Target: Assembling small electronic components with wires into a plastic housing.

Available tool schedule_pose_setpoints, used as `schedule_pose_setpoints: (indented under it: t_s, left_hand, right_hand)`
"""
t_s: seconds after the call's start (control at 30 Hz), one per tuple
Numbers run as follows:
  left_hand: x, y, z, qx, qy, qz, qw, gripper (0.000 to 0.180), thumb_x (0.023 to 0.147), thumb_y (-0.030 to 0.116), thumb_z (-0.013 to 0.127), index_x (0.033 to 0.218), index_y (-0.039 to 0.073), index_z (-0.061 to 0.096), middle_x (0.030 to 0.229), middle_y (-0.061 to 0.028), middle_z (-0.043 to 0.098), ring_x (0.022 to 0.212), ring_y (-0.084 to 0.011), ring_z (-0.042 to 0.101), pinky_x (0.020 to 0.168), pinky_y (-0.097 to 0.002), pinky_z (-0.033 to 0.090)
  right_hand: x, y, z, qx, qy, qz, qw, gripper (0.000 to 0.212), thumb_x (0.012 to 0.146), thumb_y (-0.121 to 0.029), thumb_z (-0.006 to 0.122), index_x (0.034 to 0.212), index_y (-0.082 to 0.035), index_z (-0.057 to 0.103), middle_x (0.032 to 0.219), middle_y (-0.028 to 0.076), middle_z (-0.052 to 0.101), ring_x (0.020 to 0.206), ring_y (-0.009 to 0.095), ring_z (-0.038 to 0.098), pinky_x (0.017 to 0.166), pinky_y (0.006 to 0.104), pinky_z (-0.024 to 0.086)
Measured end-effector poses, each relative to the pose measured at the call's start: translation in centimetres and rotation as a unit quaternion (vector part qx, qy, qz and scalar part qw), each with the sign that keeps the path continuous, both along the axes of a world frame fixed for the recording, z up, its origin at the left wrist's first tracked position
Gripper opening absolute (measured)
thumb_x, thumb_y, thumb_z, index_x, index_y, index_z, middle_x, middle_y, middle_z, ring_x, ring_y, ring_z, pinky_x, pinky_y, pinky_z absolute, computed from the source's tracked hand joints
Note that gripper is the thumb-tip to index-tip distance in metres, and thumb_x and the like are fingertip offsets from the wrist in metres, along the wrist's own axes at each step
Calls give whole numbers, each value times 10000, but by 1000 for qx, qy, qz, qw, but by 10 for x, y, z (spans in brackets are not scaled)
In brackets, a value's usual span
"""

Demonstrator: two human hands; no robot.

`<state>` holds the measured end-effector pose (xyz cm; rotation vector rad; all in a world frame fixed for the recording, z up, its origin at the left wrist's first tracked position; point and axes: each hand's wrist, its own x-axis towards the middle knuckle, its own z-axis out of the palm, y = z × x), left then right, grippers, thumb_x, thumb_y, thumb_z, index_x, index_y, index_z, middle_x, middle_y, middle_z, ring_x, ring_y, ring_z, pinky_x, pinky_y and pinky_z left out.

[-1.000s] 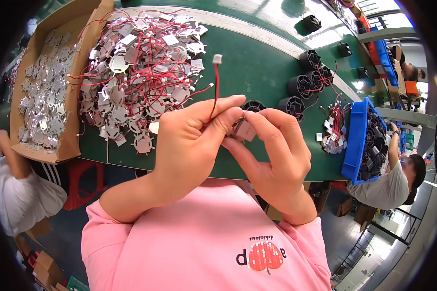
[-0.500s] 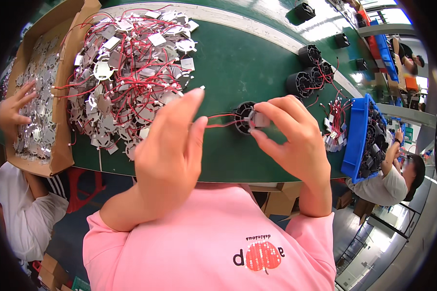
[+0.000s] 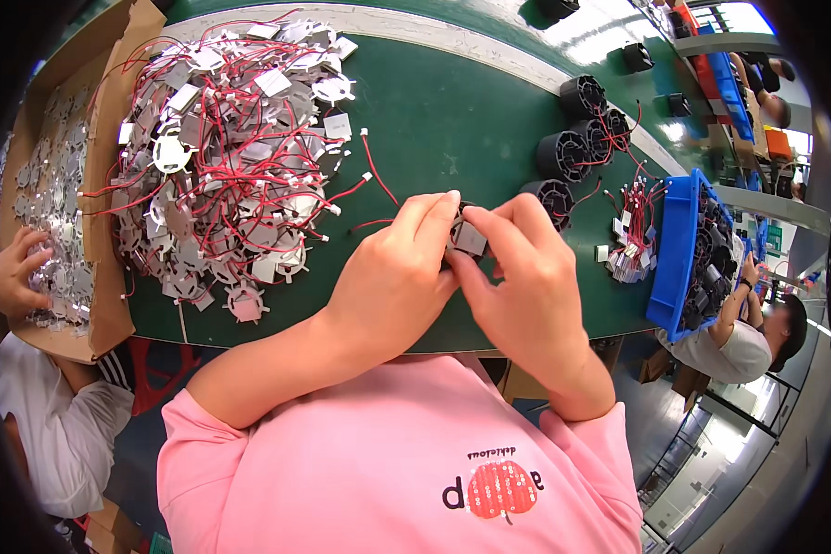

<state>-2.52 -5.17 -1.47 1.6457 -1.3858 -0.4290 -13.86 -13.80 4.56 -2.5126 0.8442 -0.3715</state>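
Note:
My two hands meet over the green table, in front of me. Between them is a black round ribbed housing [image 3: 464, 209], mostly hidden by fingers, with a white-grey square plate [image 3: 471, 239] at its opening. My left hand [image 3: 392, 272] is closed against the housing's left side. The fingertips of my right hand [image 3: 531, 277] pinch the square plate from the right. Thin red wires [image 3: 379, 175] run out to the left past my left fingers. Beyond my right hand, a black round housing [image 3: 552, 198] rests close by.
A big heap of metal plates with red wires [image 3: 222, 157] lies left; beyond it, a cardboard box [image 3: 111, 268] of metal pieces has another person's hand [image 3: 17, 272] in it. Right are black housings [image 3: 563, 155], a white-plate bundle [image 3: 632, 245] and a blue bin [image 3: 667, 277].
My left hand has moved right from near the wires to the housing, and its fingers have closed on it. My right hand has shifted slightly left, keeping the plate. Another housing now shows beyond it.

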Motion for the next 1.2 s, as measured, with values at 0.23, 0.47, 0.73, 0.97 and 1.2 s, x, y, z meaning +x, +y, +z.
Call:
schedule_pose_setpoints:
  t_s: [0.23,0.47,0.73,0.97,1.2]
  left_hand:
    - [-3,0,-2,-7,9,-18,1000,612,674,-57,695,1260,-38,520,1156,-155,592,668,-190,586,588,-270,513]
    - [-1,6,-3,-9,43,-32,999,569,729,-14,707,1267,-28,519,1154,-143,586,651,-172,568,576,-253,500]
    - [1,2,7,30,68,-34,997,509,788,71,706,1254,-41,533,1072,-162,627,697,-158,579,590,-247,496]
    - [18,4,30,130,196,-19,972,457,786,142,717,1151,-90,570,922,-192,684,711,-260,652,653,-340,534]
    - [39,10,54,269,375,-122,879,383,809,88,715,1135,-12,541,819,-100,610,582,-156,597,499,-232,510]
  right_hand:
    - [-10,-5,-2,29,-2,14,999,386,667,45,733,1045,-13,676,878,61,554,653,138,503,546,226,447]
    - [-27,-8,-18,205,-162,-2,965,563,643,62,737,1184,-43,621,1026,64,575,707,128,509,570,222,446]
    - [-24,1,-32,98,-84,11,992,630,627,33,734,1227,-49,561,1130,89,569,807,186,575,646,262,494]
    - [-20,-4,-9,128,-98,74,984,667,612,3,759,1242,-70,552,1129,97,576,880,249,602,728,315,519]
    - [-13,2,-3,103,-118,148,976,700,666,-93,770,1313,-98,503,1156,80,568,818,238,605,696,308,518]
